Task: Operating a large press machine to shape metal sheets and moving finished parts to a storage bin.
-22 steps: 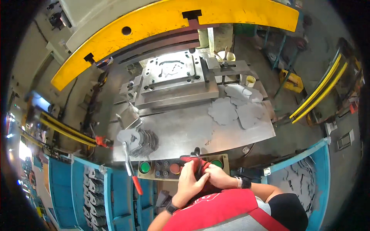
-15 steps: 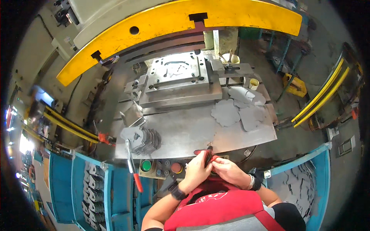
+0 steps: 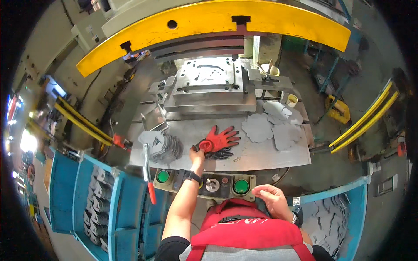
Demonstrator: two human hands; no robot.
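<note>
My left hand (image 3: 197, 155) reaches forward over the front of the metal table, its fingers closed on the cuff of a red work glove (image 3: 222, 139). The glove lies spread on the table, fingers pointing right. A black glove part (image 3: 222, 153) shows beneath it; whether that is a second glove I cannot tell. My right hand (image 3: 273, 201) is held back near my body, fingers loosely bent and apart, nothing visible in it. It is nearest to the right green button (image 3: 241, 186) on the control panel (image 3: 225, 191).
A stack of grey metal plates (image 3: 162, 147) and long pliers with a red handle (image 3: 148, 174) are on the left. Loose grey plates (image 3: 257, 128) lie at right. Behind stands a die block (image 3: 209, 78) under a yellow press beam (image 3: 287, 17). Blue bins (image 3: 361, 217) flank me.
Both hands were together at my body, with dark red material between them. The left has moved forward with the glove onto the table; the right has drawn back to the right. The view has shifted slightly.
</note>
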